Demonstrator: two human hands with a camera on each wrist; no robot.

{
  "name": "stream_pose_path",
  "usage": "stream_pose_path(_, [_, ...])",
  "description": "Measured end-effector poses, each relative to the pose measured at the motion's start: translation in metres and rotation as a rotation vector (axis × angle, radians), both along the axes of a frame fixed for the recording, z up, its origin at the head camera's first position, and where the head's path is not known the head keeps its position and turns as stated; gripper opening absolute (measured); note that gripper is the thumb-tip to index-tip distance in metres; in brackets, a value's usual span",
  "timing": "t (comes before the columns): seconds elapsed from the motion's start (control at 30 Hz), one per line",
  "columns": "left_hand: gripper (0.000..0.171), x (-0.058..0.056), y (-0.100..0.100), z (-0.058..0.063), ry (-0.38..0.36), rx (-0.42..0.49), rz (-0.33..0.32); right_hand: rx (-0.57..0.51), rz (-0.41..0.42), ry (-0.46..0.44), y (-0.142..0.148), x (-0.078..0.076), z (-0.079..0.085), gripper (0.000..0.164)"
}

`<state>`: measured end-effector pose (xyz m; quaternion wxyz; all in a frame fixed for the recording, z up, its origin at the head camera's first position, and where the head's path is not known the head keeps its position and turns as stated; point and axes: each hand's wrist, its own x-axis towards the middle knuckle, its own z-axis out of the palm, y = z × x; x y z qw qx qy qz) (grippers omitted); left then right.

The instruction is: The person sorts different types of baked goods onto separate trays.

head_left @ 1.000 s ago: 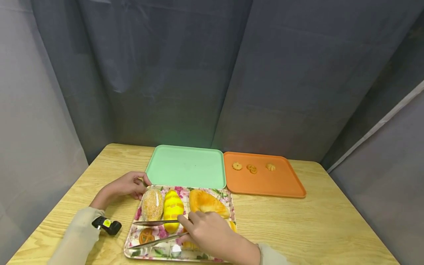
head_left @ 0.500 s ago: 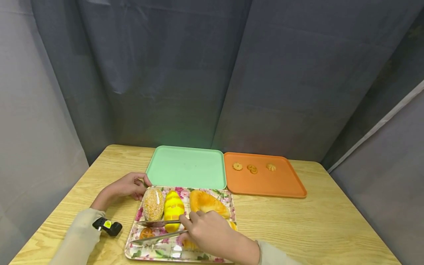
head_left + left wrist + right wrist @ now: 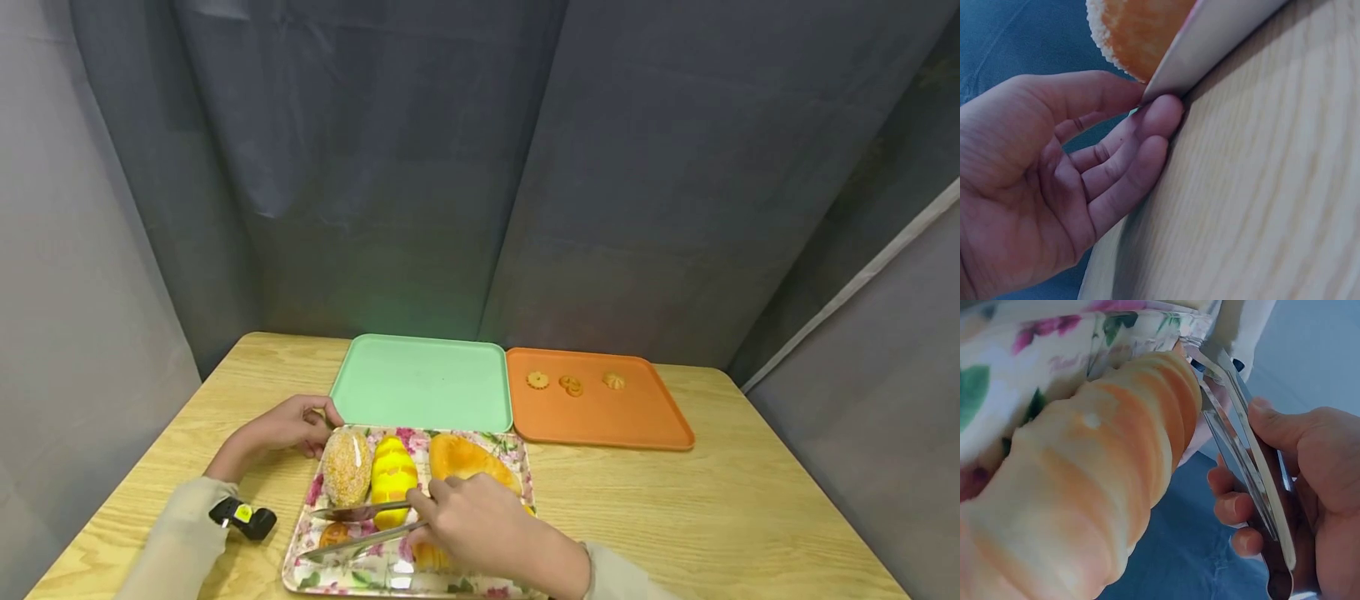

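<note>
In the head view my left hand is at the back left corner of a floral tray. The left wrist view shows its thumb and fingers pinching the tray's edge. My right hand grips metal tongs, whose two arms reach left over the tray, slightly apart. Between their tips lies a small brown pretzel cookie, partly covered by the lower arm. A sesame bun and a yellow bread sit behind the tongs. Seen by the right wrist camera, a ridged bread roll lies beside the tongs.
A curved golden bread is at the floral tray's back right. Behind stands a mint green tray. Right of it, an orange tray bears a round cookie, a ring-shaped cookie and a swirled cookie.
The tongs' tips have drawn closer together around the pretzel cookie, the lower arm now overlapping it. My left hand has kept its place at the tray corner.
</note>
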<state>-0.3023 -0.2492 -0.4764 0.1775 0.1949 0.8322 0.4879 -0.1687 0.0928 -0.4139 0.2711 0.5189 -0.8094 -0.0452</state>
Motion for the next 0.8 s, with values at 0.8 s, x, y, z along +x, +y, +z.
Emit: stream_pose_path(0.8, [0.021, -0.001, -0.003, -0.004, -0.003, 0.021, -0.013, -0.149, 0.011, 0.031, 0.025, -0.005, 0.03, 0.038])
